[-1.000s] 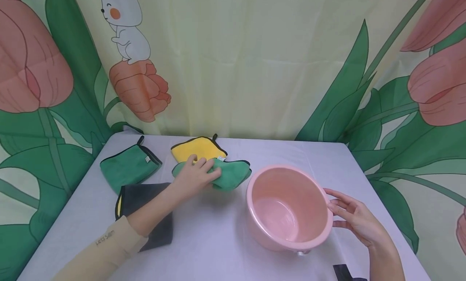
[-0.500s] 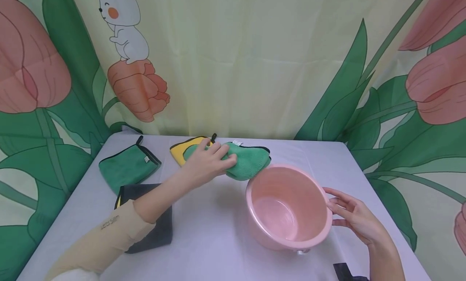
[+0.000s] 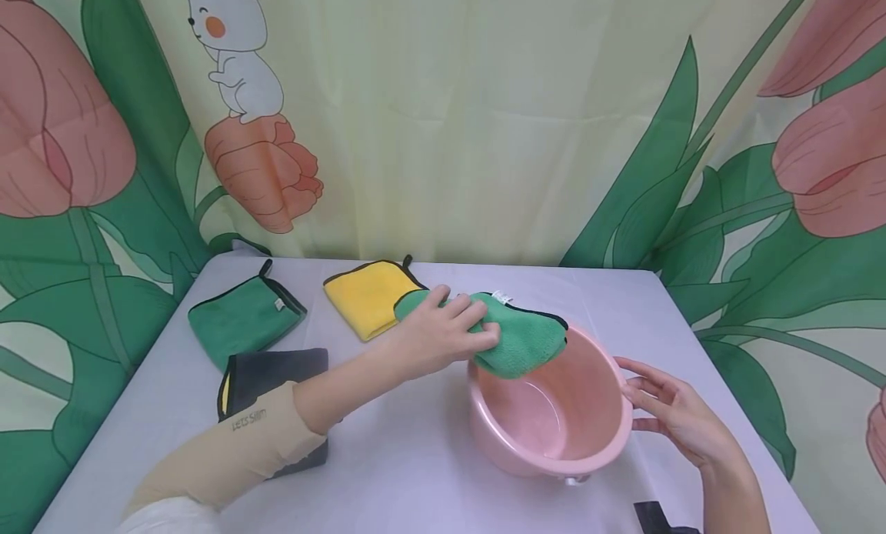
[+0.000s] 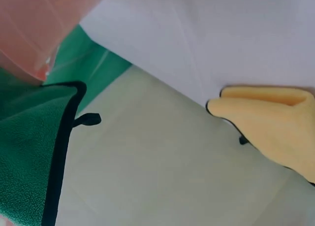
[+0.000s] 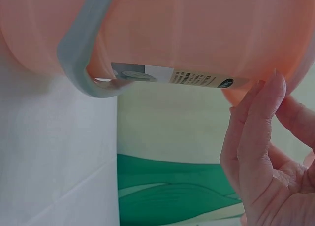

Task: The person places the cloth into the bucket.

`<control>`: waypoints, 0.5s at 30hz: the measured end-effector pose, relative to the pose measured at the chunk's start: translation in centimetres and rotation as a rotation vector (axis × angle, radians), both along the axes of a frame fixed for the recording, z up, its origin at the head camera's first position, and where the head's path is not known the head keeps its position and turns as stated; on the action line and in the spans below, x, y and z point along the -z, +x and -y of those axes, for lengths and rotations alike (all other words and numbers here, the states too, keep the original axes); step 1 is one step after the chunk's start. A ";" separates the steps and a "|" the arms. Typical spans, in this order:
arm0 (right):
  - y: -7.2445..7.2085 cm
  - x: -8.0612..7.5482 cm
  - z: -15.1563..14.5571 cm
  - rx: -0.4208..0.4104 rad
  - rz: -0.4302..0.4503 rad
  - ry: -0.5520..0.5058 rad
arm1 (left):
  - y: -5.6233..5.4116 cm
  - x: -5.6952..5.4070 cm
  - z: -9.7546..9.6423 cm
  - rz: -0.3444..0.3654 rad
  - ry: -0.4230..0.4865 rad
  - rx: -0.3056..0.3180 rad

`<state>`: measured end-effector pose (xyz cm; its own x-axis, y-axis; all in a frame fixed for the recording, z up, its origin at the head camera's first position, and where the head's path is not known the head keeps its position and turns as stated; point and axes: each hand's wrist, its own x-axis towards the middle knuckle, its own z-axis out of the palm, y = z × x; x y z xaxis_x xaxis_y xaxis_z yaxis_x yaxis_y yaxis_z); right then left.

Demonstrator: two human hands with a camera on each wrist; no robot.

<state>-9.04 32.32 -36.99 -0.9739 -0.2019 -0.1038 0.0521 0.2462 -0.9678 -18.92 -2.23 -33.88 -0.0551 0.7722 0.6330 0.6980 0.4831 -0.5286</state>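
My left hand [image 3: 443, 330] grips a folded green cleaning cloth [image 3: 522, 335] with black edging and a white tag. The cloth's right part overlaps the far left rim of a pink bucket [image 3: 547, 461], over its opening. In the left wrist view, the green cloth [image 4: 29, 157] shows a small black loop, while the hand itself is out of sight. At the bucket's right side, the fingertips of my right hand [image 3: 681, 422] touch the rim. The right wrist view has this right hand [image 5: 266, 162] with fingers nearly straight against the bucket's outer wall [image 5: 206, 34].
A yellow cloth [image 3: 367, 295] lies at the back of the white table [image 3: 408, 457]. Farther left are another green cloth [image 3: 242, 318] and a dark grey cloth [image 3: 277, 372], partly behind the left forearm. A grey handle [image 5: 78, 44] hangs on the bucket. A printed curtain [image 3: 471, 134] stands behind.
My left hand has lifted the green cloth and carried it right, from in front of the yellow cloth to over the bucket's rim. The right hand and the bucket have stayed put.
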 end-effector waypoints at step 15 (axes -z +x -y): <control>-0.1 0.3 -0.2 -0.009 -0.008 -0.018 | 1.4 1.6 -3.9 0.014 -0.070 0.079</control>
<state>-9.11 32.55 -37.30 -0.9728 -0.2126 -0.0918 0.0417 0.2290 -0.9725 -17.53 1.72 -35.52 -0.0011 0.8168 0.5769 0.7399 0.3888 -0.5490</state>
